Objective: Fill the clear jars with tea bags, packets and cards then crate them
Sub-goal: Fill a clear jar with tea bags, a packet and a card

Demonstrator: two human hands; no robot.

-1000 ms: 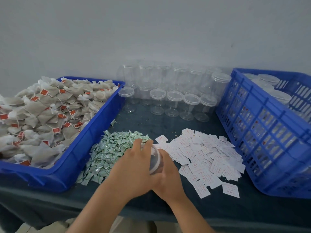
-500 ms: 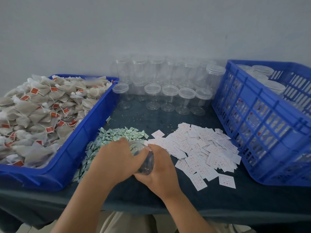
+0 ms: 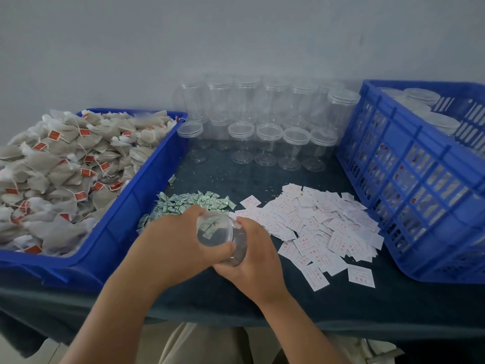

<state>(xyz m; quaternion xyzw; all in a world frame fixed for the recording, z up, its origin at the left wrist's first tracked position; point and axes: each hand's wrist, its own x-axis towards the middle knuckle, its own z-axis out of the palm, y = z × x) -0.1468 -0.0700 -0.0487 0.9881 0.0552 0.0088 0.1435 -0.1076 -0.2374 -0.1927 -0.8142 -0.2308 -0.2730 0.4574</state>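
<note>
Dark bench (image 3: 341, 306), grey wall behind. Left hand (image 3: 173, 245) grips lid (image 3: 215, 228) on tilted jar (image 3: 237, 248); right hand (image 3: 252, 261) grips jar body, between packets (image 3: 189, 203) and cards (image 3: 320, 224).

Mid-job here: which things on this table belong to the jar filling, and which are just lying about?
In the job: held jar, tea bags, green packets, white cards, empty jars, blue crate.
Lying about: loose crumbs on the dark cloth.

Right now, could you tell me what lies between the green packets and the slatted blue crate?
The scattered white cards lie there, as the head view shows.
</note>
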